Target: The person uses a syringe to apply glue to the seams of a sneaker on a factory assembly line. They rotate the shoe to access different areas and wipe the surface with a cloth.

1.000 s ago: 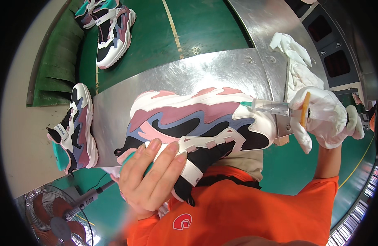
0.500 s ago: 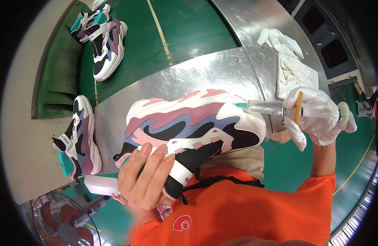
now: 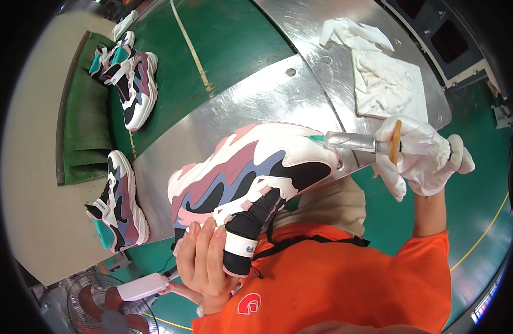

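A chunky sneaker in white, black, mauve and blue lies tilted on its side, its pink-and-white sole facing away from me. My left hand is bare and closed around its ankle opening, the fingers over the collar by the white strap. In a white glove, my right hand grips a clear syringe with an orange-yellow flange. The syringe's green tip meets the seam between sole and upper near the toe; whether it touches I cannot tell. The glove hides the syringe's rear end.
One matching sneaker stands at the left edge of the metal table, and more sneakers sit on the green belt. White cloths lie at the far right. Lower left are a fan and another person's hand at a white block.
The sneaker has turned, its toe swinging away from me and its heel nearer. My right hand and the syringe have shifted slightly left, with the tip still at the toe seam. The whole view has shifted.
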The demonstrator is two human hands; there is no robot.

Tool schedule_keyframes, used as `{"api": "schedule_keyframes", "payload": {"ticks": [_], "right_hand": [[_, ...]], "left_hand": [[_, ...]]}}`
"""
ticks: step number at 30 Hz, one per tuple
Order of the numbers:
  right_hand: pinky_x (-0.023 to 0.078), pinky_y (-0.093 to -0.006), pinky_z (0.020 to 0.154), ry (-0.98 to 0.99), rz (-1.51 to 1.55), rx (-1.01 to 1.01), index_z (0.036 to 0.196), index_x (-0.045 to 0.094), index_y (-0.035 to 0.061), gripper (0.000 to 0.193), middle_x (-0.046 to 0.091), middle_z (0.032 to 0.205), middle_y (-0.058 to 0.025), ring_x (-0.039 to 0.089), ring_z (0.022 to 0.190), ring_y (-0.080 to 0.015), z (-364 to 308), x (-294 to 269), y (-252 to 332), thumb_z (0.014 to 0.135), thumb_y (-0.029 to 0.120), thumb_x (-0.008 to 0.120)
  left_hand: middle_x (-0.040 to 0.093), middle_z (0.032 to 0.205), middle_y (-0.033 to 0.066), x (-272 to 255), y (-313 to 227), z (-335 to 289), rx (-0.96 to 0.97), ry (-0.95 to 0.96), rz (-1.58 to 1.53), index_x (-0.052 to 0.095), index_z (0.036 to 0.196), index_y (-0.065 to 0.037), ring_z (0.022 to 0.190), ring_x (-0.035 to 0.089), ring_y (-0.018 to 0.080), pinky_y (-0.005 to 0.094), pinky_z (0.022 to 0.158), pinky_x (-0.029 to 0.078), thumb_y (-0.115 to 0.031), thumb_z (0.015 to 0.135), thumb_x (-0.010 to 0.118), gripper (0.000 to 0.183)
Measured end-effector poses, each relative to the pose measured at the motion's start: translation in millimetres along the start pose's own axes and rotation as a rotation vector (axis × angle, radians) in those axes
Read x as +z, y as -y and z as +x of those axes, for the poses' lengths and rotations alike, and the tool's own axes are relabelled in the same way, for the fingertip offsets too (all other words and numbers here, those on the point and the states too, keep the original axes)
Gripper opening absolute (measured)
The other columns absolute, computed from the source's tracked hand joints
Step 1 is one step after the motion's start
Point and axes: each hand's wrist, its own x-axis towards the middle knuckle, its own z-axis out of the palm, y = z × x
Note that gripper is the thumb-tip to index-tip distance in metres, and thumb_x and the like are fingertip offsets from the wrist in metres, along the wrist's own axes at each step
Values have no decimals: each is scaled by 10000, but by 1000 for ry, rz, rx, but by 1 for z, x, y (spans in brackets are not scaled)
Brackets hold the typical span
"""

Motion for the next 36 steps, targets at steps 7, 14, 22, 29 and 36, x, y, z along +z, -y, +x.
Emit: {"api": "schedule_keyframes", "payload": {"ticks": [7, 14, 22, 29, 36], "right_hand": [[373, -286, 354, 4, 252, -100, 1146, 458, -49, 818, 508, 629, -154, 463, 399, -209, -34, -32, -29, 734, 645, 592], [367, -294, 365, 65, 516, -173, 1185, 452, -24, 805, 505, 656, -152, 452, 417, -213, -61, -52, -65, 737, 630, 595], [375, -309, 382, 69, 600, -183, 1232, 432, -7, 817, 501, 700, -171, 450, 443, -226, -69, -50, -83, 726, 609, 611], [441, -348, 403, -93, 458, -83, 1291, 358, -52, 1051, 505, 767, -244, 493, 483, -267, -63, -8, -53, 569, 609, 743], [415, -320, 398, -43, 537, -197, 1293, 362, -67, 1098, 522, 791, -238, 460, 487, -248, -69, -17, -64, 514, 568, 803]], "left_hand": [[722, 1038, 121, 3, -20, -5, 4, -38, 98, 673, 1049, -31, 989, 666, 311, 368, 852, 513, -201, 851, 666, 261], [717, 1034, 135, 8, -25, -6, 43, -73, 128, 655, 1086, -28, 955, 664, 317, 369, 822, 529, -426, 802, 765, 501], [712, 1040, 140, 12, -28, -5, 48, -93, 141, 643, 1104, -22, 941, 661, 324, 378, 821, 540, -476, 768, 794, 585], [711, 1049, 141, 10, -28, -1, 57, -76, 127, 647, 1104, -23, 948, 660, 321, 372, 823, 534, -471, 755, 806, 590], [714, 1057, 129, 9, -26, -1, 70, -87, 120, 651, 1099, -29, 954, 661, 313, 362, 813, 523, -465, 733, 822, 595]]}}
